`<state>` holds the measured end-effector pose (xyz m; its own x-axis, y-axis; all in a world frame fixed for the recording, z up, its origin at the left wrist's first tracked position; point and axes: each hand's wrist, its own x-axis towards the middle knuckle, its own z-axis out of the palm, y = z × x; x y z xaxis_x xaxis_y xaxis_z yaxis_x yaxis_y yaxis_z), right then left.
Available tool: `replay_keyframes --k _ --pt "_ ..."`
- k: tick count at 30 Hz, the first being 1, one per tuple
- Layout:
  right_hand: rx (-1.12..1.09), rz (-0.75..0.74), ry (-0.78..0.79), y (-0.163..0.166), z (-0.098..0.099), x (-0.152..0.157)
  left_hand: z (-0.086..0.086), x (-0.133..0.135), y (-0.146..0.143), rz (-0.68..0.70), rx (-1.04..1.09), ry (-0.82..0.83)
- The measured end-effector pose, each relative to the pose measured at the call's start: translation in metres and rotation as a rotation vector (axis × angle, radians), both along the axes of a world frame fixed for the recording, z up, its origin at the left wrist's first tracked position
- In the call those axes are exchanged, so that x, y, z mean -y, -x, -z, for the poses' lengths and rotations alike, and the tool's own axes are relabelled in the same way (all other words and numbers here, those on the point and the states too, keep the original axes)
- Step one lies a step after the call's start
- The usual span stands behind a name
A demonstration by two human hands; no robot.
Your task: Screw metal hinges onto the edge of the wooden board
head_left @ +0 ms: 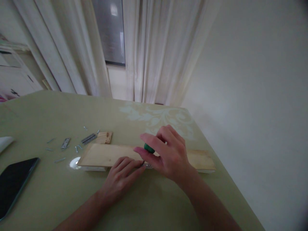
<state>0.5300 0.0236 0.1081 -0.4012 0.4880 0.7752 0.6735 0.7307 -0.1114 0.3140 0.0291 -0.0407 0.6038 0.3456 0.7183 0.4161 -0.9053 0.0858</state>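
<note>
A long pale wooden board (106, 154) lies across the green table (53, 115). My right hand (168, 154) is wrapped round a green-handled screwdriver (149, 148), held upright over the board's near edge. My left hand (124, 175) rests on the table against that edge, fingertips pinching a small metal piece (147, 166) at the tool's tip. What the piece is cannot be made out. A small wooden block (104, 137) lies just behind the board.
Loose screws (60, 159) and metal hinges (88, 138) are scattered left of the board. A dark phone (13, 183) lies at the near left, a white object (4, 142) beyond it. Curtains (154, 51), a window and a wall stand behind the table's far and right edges.
</note>
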Motion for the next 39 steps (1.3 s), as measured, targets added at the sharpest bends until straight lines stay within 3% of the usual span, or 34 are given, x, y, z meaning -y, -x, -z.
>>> replay_keyframes --k 2,6,11,16,21,25,30,34,39 --pt "0.014 -0.013 0.023 -0.0006 -0.0015 0.0004 -0.0006 0.0001 -0.0002 -0.002 0.012 -0.004" --pt "-0.019 -0.26 0.283 -0.0042 -0.0064 0.0037 -0.0028 0.0003 -0.001 0.007 -0.011 0.013" --pt "0.008 -0.064 0.014 -0.0023 -0.0013 0.0019 -0.0046 0.0005 -0.0016 -0.023 0.016 -0.035" --pt "-0.037 -0.249 0.198 -0.0005 -0.0028 0.0007 -0.0036 0.0003 -0.0004 -0.004 -0.001 -0.012" --pt "-0.03 -0.076 0.032 -0.0022 -0.0006 -0.002 0.0011 0.0001 0.0008 -0.009 -0.006 -0.001" --pt "-0.052 -0.272 0.253 -0.0035 -0.0014 -0.0024 0.0027 0.0002 0.001 -0.002 -0.003 0.017" --pt "-0.061 -0.124 0.164 -0.0048 0.0002 -0.0046 0.0002 0.0002 0.001 -0.017 -0.019 -0.003" --pt "-0.071 -0.275 0.329 -0.0053 -0.0008 -0.004 -0.0003 0.0 0.0006 -0.009 -0.017 0.007" --pt "-0.091 -0.145 0.207 -0.0035 -0.0017 -0.0016 -0.0006 0.0001 0.0006 -0.015 -0.01 -0.005"
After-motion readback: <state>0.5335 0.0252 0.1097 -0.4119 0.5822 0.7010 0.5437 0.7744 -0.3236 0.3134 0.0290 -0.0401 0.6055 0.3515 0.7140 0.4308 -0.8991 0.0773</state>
